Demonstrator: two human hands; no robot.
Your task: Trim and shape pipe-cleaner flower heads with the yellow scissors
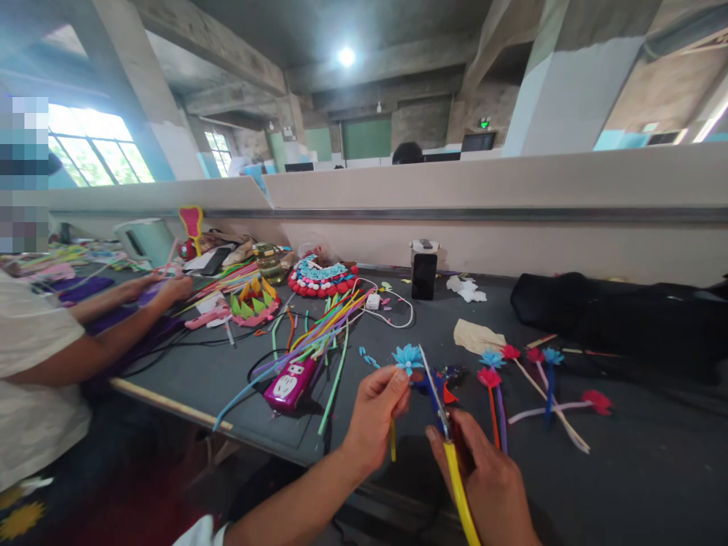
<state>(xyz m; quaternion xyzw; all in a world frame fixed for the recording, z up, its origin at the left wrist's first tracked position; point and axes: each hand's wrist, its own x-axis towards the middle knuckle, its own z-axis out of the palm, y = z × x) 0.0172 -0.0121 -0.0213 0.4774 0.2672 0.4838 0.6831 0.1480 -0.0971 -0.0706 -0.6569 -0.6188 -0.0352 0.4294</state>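
Note:
A blue pipe-cleaner flower [408, 357] is pinched between the thumb and fingers of my left hand [375, 417]. Its yellow stem [393, 440] hangs below that hand. My right hand [492, 481] is closed around yellow-handled scissors [460, 493], whose blades point up and away, close to the flower's right side. Small blue pieces [369, 358] lie on the table left of the flower. Behind the scissors rests a dark blue bundle [437, 381] with a red part, partly hidden by the blades. The tips of my right fingers are partly hidden behind the handles.
Finished-looking flowers on stems, one a red flower [597, 402], lie at the right. A purple power strip [290, 385] and loose pipe cleaners [318, 334] lie left. A phone [424, 275] stands at the back, a black bag [614, 315] rear right. Another person's arm [114, 334] works at left.

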